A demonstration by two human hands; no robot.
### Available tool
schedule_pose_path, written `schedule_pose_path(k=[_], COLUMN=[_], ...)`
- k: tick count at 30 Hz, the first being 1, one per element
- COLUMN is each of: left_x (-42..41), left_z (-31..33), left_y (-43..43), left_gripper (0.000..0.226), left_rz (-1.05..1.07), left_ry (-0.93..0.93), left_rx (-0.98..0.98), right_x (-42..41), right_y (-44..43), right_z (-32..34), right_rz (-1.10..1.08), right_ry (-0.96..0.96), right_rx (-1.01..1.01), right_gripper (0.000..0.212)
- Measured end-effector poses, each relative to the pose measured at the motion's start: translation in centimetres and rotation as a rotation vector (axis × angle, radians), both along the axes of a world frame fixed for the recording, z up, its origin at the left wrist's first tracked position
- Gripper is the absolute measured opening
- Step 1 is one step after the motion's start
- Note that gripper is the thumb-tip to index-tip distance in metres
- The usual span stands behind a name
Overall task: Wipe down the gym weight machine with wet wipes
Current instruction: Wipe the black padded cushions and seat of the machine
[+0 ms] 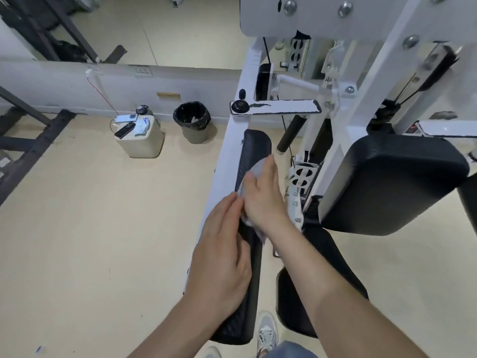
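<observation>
A white-framed weight machine (343,140) fills the right half of the view. Its long black arm pad (254,148) runs from the middle down to the bottom edge. My right hand (263,197) lies flat on a pale wet wipe (254,171) and presses it onto the pad. My left hand (222,257) rests on the pad just below, fingers curled over its left edge, fingertips touching the wipe. A large black seat pad (389,184) sits to the right.
A black-lined bin (192,121) stands by the wall. Beside it a white stool (140,138) carries phones and a wipe packet (142,126). Dark rack legs (31,146) cross the floor at left. My shoes (267,332) show at the bottom.
</observation>
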State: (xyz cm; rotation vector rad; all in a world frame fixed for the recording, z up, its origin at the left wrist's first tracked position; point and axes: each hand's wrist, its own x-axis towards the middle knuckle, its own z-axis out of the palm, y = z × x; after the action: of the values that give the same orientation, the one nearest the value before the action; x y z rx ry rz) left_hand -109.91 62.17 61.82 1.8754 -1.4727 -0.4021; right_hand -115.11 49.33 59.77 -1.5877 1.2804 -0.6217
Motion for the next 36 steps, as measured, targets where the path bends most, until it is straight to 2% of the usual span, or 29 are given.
schedule_pose_path(k=[2,4,6,8,9,10,11,13,15,18,21,26,28,30,32,34,36], left_x=[-0.1,-0.1,-0.1,-0.1,-0.2,-0.1,0.0,0.4,0.6,0.4,0.2,0.0,-0.2,-0.4,-0.5,-0.7,-0.7], left_z=[0.0,0.1,0.3,0.7,0.9,0.9,1.1,1.5,1.6,1.3,0.8,0.7,0.6,0.6,0.9,1.3,1.9], left_y=[0.1,0.2,0.2,0.1,0.0,-0.1,-0.3,-1.3,-3.2,-6.9,-10.2,-12.1,-12.1,-11.9,-11.6,-11.4,-11.0], left_gripper=[0.059,0.059,0.059,0.06,0.061,0.06,0.059,0.053,0.048,0.051,0.038,0.044,0.042,0.042,0.042,0.045,0.045], left_rz=[0.007,-0.021,-0.076,-0.158,-0.205,-0.253,-0.297,-0.37,-0.413,-0.409,-0.372,-0.377,-0.352,-0.338,-0.311,-0.246,-0.16], left_ry=[-0.008,-0.019,-0.063,-0.119,-0.148,-0.187,-0.242,-0.382,-0.507,-0.622,-0.729,-0.825,-0.818,-0.758,-0.672,-0.568,-0.433], left_rx=[0.009,0.015,0.027,0.045,0.059,0.079,0.092,0.077,0.065,0.081,0.188,0.246,0.232,0.189,0.122,0.084,0.135], right_x=[1.5,1.3,-0.2,-2.2,-3.2,-4.0,-4.7,-5.1,-4.7,-3.4,-2.6,-3.4,-3.4,-3.4,-3.3,-3.2,-3.2], right_y=[-4.3,-4.0,0.2,6.5,9.7,12.5,15.0,17.8,16.4,9.3,3.9,8.0,10.5,11.3,9.9,7.4,6.4], right_z=[0.5,0.2,-0.9,-1.0,-1.4,-2.0,-2.3,-3.5,-3.7,-4.2,-6.1,-7.8,-8.0,-7.0,-5.6,-4.2,-3.5], right_rz=[-0.11,-0.117,-0.072,-0.068,-0.076,-0.08,-0.069,-0.128,-0.148,-0.082,-0.13,-0.169,-0.129,-0.111,-0.024,-0.03,-0.014], right_ry=[-0.03,-0.065,-0.182,-0.389,-0.517,-0.583,-0.605,-0.647,-0.664,-0.74,-0.741,-0.789,-0.9,-0.843,-0.902,-0.721,-0.548], right_rx=[0.048,0.062,0.116,0.195,0.242,0.269,0.264,0.273,0.253,0.259,0.274,0.651,0.71,0.47,0.346,0.169,-0.014], right_gripper=[0.057,0.054,0.06,0.073,0.065,0.052,0.048,0.06,0.061,0.041,0.037,0.038,0.052,0.064,0.064,0.068,0.072])
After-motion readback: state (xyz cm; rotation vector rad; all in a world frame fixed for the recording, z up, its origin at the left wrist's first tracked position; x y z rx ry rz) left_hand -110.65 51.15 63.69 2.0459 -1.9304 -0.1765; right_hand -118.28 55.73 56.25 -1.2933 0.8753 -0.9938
